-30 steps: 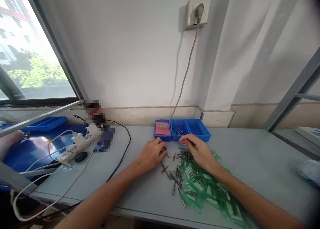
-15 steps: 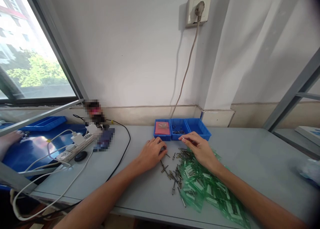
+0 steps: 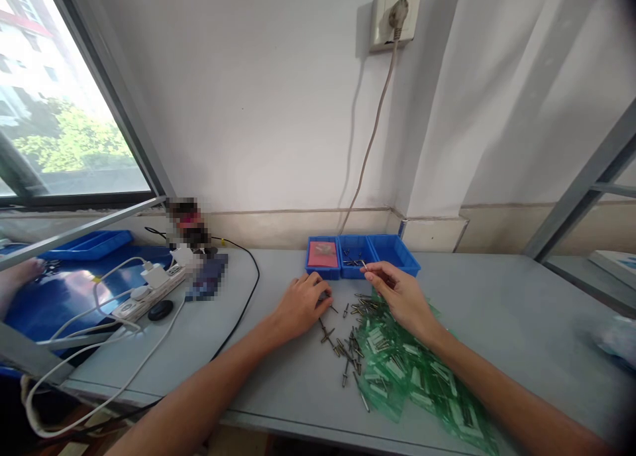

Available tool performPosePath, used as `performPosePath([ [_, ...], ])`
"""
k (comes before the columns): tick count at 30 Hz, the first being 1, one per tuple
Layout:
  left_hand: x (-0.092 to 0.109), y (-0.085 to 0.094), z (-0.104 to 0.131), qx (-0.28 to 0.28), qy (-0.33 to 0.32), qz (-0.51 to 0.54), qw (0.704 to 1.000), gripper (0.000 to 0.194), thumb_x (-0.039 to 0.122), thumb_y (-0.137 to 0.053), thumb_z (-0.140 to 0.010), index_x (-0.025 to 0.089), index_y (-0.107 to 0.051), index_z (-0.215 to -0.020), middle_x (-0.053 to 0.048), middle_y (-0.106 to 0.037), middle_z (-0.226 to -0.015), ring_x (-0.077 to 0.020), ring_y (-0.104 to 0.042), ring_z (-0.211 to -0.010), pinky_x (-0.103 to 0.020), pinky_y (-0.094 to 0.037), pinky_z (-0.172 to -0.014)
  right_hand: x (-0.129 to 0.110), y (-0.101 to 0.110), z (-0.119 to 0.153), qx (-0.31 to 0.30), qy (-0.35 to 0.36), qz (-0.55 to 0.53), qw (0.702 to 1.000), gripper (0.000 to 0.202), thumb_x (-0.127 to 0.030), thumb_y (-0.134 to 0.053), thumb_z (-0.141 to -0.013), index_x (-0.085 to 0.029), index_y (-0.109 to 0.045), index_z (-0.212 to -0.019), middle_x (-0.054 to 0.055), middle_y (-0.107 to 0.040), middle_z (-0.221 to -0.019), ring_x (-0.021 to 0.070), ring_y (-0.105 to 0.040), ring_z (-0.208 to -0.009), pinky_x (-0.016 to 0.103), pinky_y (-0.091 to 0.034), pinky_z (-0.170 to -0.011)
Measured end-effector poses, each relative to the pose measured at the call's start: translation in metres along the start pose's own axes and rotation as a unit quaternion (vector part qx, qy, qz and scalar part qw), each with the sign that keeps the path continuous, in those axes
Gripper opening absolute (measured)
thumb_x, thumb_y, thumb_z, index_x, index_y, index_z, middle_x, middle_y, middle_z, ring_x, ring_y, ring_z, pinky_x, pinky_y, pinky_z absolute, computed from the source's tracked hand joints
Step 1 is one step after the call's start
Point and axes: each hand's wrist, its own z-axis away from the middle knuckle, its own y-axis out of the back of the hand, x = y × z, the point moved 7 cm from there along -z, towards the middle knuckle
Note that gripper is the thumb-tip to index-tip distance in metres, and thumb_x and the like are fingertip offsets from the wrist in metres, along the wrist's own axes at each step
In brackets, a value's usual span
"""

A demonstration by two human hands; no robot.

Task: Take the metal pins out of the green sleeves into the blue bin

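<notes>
My right hand pinches a small blind rivet between thumb and forefinger, just in front of the middle blue bin. Several similar rivets lie in that bin. On the grey table, my left hand rests with its fingers curled in; what they hold, if anything, is hidden. One rivet lies close to its fingertips. Between my hands and nearer to me is a scattered pile of loose rivets. Green plastic bags with white labels and rivets inside lie under and beside my right forearm.
A left blue bin holds a red packet, and a right blue bin adjoins the middle one. To the left are a power strip, cables and a black mouse-like object. Another person's hand shows at far left.
My right hand has drawn slightly back to the right, and the rivet in its fingertips now shows more plainly. My left hand has stayed in place.
</notes>
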Motion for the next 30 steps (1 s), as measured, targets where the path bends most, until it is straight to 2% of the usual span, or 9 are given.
performPosePath([
  [5,0.0,0.0,0.0,-0.002,0.002,-0.002,1.0,0.017,0.033,-0.06,-0.105,0.022,-0.068,-0.115,-0.006,-0.065,-0.118,-0.0251,-0.061,-0.11,-0.04,-0.049,-0.094,0.006,0.0,-0.002,0.013,-0.004,-0.045,0.999,0.029,-0.053,-0.065,-0.095,-0.024,-0.064,-0.098,0.003,-0.064,-0.086,0.0199,-0.055,-0.072,0.032,-0.044,-0.064],
  [9,0.0,0.0,0.001,0.001,-0.004,-0.003,1.0,0.019,0.035,-0.059,-0.106,0.022,-0.068,-0.116,-0.006,-0.064,-0.118,-0.0252,-0.06,-0.109,-0.04,-0.048,-0.094,0.006,-0.001,-0.002,0.011,-0.004,-0.041,0.999,0.028,-0.052,-0.062,-0.097,-0.024,-0.062,-0.095,0.0,-0.059,-0.079,0.0186,-0.051,-0.066,0.031,-0.042,-0.062],
  [27,0.0,0.001,0.001,-0.004,0.0,0.0,1.0,0.019,0.035,-0.059,-0.105,0.023,-0.067,-0.118,-0.006,-0.065,-0.12,-0.0251,-0.061,-0.11,-0.04,-0.049,-0.095,-0.004,-0.001,0.001,0.005,-0.008,-0.012,1.0,0.028,-0.052,-0.058,-0.098,-0.025,-0.062,-0.093,0.0,-0.057,-0.073,0.0187,-0.051,-0.064,0.031,-0.044,-0.06],
  [30,0.0,0.001,0.001,-0.005,-0.001,0.0,1.0,0.019,0.034,-0.059,-0.105,0.023,-0.067,-0.118,-0.006,-0.064,-0.12,-0.0251,-0.061,-0.11,-0.04,-0.049,-0.095,-0.003,-0.001,0.001,0.002,-0.011,-0.025,1.0,0.026,-0.051,-0.058,-0.098,-0.025,-0.063,-0.095,0.001,-0.061,-0.078,0.0191,-0.054,-0.065,0.031,-0.047,-0.061],
])
